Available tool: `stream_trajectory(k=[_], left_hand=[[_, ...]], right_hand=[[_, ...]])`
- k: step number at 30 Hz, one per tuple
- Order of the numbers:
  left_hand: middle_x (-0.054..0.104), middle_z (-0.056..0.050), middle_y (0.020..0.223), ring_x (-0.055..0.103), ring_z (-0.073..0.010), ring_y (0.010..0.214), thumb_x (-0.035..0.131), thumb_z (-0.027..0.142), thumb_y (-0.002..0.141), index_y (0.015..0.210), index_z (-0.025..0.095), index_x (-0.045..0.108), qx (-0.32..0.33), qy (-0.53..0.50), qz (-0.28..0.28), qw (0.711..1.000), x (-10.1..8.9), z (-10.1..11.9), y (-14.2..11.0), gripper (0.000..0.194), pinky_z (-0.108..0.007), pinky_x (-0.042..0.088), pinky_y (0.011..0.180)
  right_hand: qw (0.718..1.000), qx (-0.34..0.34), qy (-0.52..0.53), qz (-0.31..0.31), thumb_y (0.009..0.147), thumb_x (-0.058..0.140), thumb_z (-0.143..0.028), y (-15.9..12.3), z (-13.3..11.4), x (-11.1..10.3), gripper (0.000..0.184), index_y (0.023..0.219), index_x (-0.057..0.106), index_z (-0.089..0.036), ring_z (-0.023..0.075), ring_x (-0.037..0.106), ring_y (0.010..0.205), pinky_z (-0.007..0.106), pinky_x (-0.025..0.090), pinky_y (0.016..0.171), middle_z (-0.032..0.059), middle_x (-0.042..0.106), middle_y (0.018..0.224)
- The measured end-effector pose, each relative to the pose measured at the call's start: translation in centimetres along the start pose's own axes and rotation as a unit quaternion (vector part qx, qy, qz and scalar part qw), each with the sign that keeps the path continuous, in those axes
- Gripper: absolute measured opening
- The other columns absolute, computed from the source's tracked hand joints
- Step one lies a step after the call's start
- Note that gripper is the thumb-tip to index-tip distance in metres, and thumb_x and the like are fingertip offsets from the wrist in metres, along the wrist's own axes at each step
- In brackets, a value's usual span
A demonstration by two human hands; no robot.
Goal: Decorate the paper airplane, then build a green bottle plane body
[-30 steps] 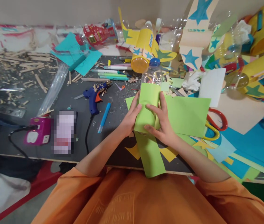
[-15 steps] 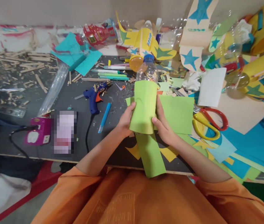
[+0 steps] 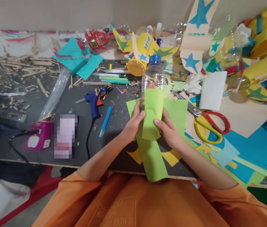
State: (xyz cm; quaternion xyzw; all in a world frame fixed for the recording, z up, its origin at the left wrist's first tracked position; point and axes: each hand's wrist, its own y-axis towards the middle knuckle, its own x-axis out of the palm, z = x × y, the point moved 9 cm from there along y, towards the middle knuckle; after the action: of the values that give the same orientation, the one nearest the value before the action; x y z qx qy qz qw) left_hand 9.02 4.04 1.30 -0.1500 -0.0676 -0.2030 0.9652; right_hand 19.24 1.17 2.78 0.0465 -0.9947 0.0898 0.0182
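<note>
Both my hands hold a clear plastic bottle (image 3: 153, 77) with a blue cap, wrapped in a light green paper sheet (image 3: 152, 113). My left hand (image 3: 133, 124) curls round the wrap's left side, thumb on the paper. Pressing the right side, my right hand (image 3: 168, 130) has its thumb on the paper's front. The bottle's neck and cap stick out above the wrap. A green paper strip (image 3: 153, 156) lies under my wrists and hangs over the table's front edge. More green paper (image 3: 178, 112) lies behind my right hand.
A blue glue gun (image 3: 94, 101) and a blue stick (image 3: 105, 120) lie left of my hands. Red and yellow scissors (image 3: 206, 121) lie to the right. A yellow paper plane (image 3: 142, 47), markers (image 3: 113, 77), wood scraps (image 3: 17, 72), a pink device (image 3: 38, 138) and coloured paper crowd the table.
The bottle has been tilted up and slid out of the wrap, so more clear plastic and the cap show. My hands shifted slightly right and closed tighter on the paper.
</note>
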Motion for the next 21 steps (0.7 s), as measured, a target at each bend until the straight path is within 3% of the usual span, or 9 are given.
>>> stream_trajectory(k=[3,7,11,13,17,19,21], left_hand=[[0.034,-0.007,0.16,0.032,-0.0301,0.148,0.043,0.065,0.09,0.148,0.029,0.028,0.049,0.085,0.006,0.995,0.0,0.2,-0.4,0.07,-0.046,0.037,0.118],[0.037,-0.012,0.156,0.026,-0.031,0.15,0.034,0.071,0.092,0.146,0.025,0.035,0.166,0.218,0.039,0.961,0.3,2.1,-1.6,0.071,-0.047,0.024,0.124],[0.031,-0.01,0.161,0.023,-0.0294,0.152,0.029,0.073,0.092,0.148,0.026,0.036,0.218,0.252,0.015,0.943,0.7,3.0,-2.1,0.074,-0.046,0.024,0.125],[0.036,-0.009,0.159,0.025,-0.0298,0.151,0.031,0.076,0.09,0.145,0.025,0.043,0.223,0.221,0.021,0.949,-0.2,3.2,-1.5,0.075,-0.047,0.024,0.124],[0.057,-0.007,0.141,0.049,-0.0252,0.137,0.043,0.065,0.092,0.127,0.024,0.055,0.167,-0.018,0.16,0.973,-5.1,2.3,0.6,0.055,-0.045,0.034,0.12],[0.068,-0.005,0.124,0.058,-0.0223,0.126,0.045,0.046,0.096,0.115,0.023,0.06,0.079,-0.125,0.186,0.971,-6.0,0.4,1.6,0.034,-0.043,0.041,0.114],[0.074,-0.004,0.101,0.064,-0.0228,0.116,0.05,0.029,0.095,0.098,0.02,0.065,-0.006,-0.179,0.177,0.968,-5.6,-1.3,1.8,0.018,-0.041,0.047,0.108]], right_hand=[[0.997,0.046,0.068,0.015,0.078,0.068,-0.055,0.0,0.4,-0.2,0.063,0.13,0.049,-0.026,0.0296,0.06,0.123,0.048,0.052,0.104,0.009,0.064,0.133],[0.99,0.085,0.105,0.045,0.066,0.079,-0.053,-0.3,1.2,-0.6,0.06,0.115,0.055,-0.027,0.0298,0.064,0.113,0.047,0.054,0.098,0.0064,0.069,0.12],[0.983,0.091,0.15,0.054,0.06,0.08,-0.052,-0.2,0.9,-0.7,0.058,0.106,0.057,-0.028,0.0292,0.068,0.104,0.047,0.057,0.092,0.0051,0.072,0.111],[0.975,0.101,0.195,0.032,0.059,0.078,-0.054,-0.1,0.3,-0.6,0.053,0.101,0.059,-0.028,0.0283,0.071,0.094,0.047,0.06,0.086,0.0039,0.074,0.101],[0.958,0.114,0.262,0.03,0.058,0.075,-0.053,-0.3,-0.7,-1.9,0.042,0.089,0.063,-0.029,0.0231,0.071,0.075,0.041,0.063,0.072,-0.0005,0.074,0.082],[0.951,0.111,0.284,0.056,0.059,0.071,-0.055,-0.5,-0.7,-3.2,0.038,0.086,0.065,-0.029,0.0213,0.07,0.07,0.038,0.062,0.065,-0.0009,0.074,0.078],[0.946,0.091,0.303,0.075,0.062,0.067,-0.058,-0.6,-0.6,-4.3,0.034,0.081,0.065,-0.03,0.0213,0.071,0.07,0.037,0.062,0.064,-0.0007,0.074,0.076]])
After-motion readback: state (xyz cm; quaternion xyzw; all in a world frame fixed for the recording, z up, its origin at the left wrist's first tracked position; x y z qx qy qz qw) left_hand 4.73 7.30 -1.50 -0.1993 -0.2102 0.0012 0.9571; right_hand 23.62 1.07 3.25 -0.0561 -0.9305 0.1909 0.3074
